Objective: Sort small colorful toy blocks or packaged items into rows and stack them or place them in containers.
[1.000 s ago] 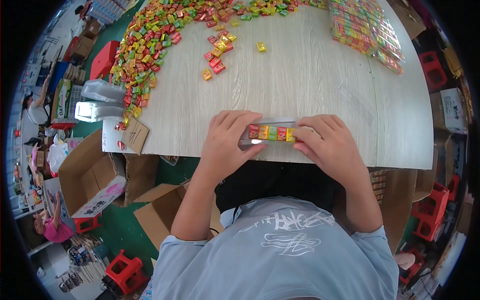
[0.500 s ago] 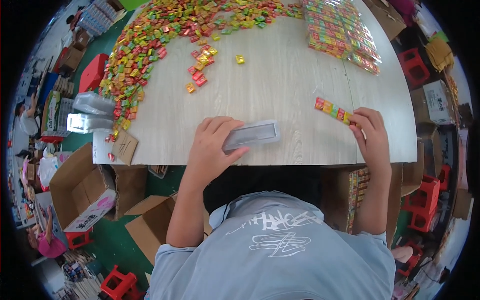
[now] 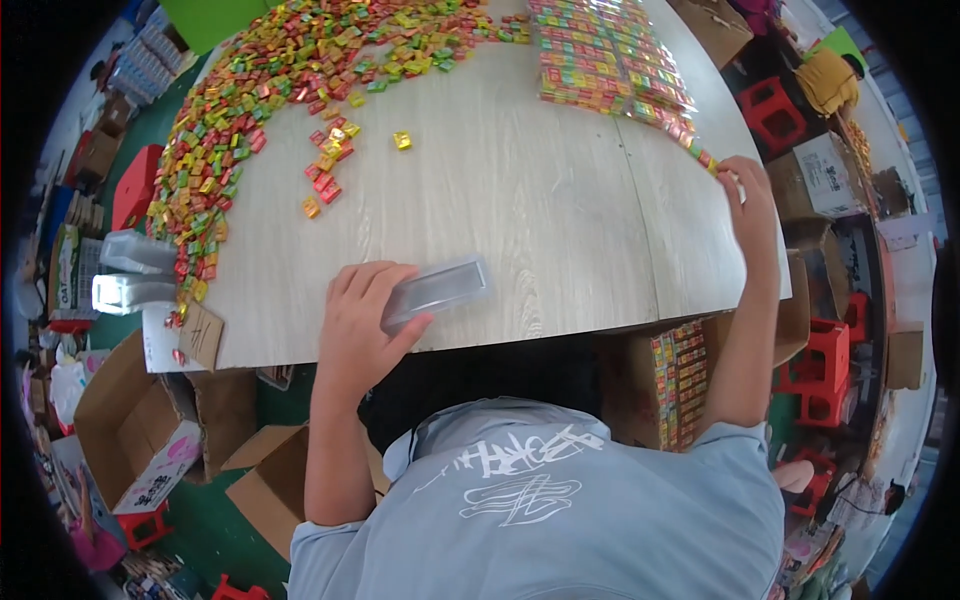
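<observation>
Head view, only one there was. My left hand (image 3: 362, 318) sat low centre-left of the frame, fingers closed round the near end of the clear plastic tray (image 3: 437, 290), pinning it flat at the table's (image 3: 560, 230) near edge. Tray looked empty now; a second earlier it carried a row of candies, with both hands pressed together over it at frame centre.

Half a second back my right hand was already out mid-right with that row. By this frame my right hand (image 3: 745, 185) had travelled on to the upper right, arm stretched, fingertips pinching the strip of coloured candies (image 3: 703, 156) right at the lower end of the stack of packed candy strips (image 3: 610, 60). Strip touching the stack or just beside it; I couldn't tell which.

So: hands well apart, one strip moved out, tray cleared and held.

Loose pile of wrapped candies (image 3: 250, 110) ran across the upper left, untouched. A small cluster of loose candies (image 3: 328, 170) lay between pile and tray.
</observation>
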A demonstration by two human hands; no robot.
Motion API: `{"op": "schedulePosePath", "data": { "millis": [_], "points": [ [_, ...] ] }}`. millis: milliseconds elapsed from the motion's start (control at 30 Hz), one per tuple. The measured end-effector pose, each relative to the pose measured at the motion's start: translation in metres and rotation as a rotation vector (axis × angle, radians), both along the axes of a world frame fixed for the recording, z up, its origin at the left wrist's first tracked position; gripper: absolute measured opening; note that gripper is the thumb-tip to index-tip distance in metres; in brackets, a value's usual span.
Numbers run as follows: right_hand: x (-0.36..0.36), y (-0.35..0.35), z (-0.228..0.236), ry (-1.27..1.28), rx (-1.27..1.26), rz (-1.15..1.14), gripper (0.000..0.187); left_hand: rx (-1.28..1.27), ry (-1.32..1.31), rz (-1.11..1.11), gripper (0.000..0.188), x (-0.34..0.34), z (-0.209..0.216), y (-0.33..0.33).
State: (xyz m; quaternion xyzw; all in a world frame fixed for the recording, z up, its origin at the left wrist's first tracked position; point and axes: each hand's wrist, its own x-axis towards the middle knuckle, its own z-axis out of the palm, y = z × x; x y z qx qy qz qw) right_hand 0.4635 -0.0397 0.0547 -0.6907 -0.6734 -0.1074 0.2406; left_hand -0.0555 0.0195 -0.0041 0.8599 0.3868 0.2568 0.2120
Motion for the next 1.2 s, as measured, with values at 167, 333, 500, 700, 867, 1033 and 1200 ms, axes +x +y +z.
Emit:
{"op": "schedulePosePath", "data": {
  "millis": [167, 333, 500, 700, 867, 1033, 1200],
  "points": [
    [0.049, 0.049, -0.004, -0.081, -0.002, 0.068, 0.016, 0.016, 0.004, 0.014, 0.045, 0.003, 0.004, -0.001],
    [0.069, 0.077, -0.031, -0.126, -0.038, 0.089, 0.017, 0.009, 0.014, 0.026, 0.046, 0.003, 0.005, 0.000],
    [0.066, 0.093, -0.045, -0.186, -0.086, 0.067, 0.020, 0.010, -0.001, 0.021, 0.046, -0.001, 0.004, -0.001],
    [0.060, 0.097, -0.064, -0.210, 0.010, 0.018, 0.023, -0.022, 0.006, 0.034, 0.046, 0.002, 0.002, -0.001],
    [0.060, 0.098, -0.059, -0.190, 0.005, -0.022, 0.025, -0.010, 0.040, 0.026, 0.047, 0.005, 0.005, 0.002],
    [0.051, 0.100, -0.063, -0.194, 0.025, -0.095, 0.026, -0.007, 0.033, 0.048, 0.049, 0.007, 0.006, 0.000],
    [0.045, 0.101, -0.066, -0.240, 0.039, -0.147, 0.029, -0.033, 0.045, 0.040, 0.049, 0.005, 0.006, 0.000]
  ]
}}
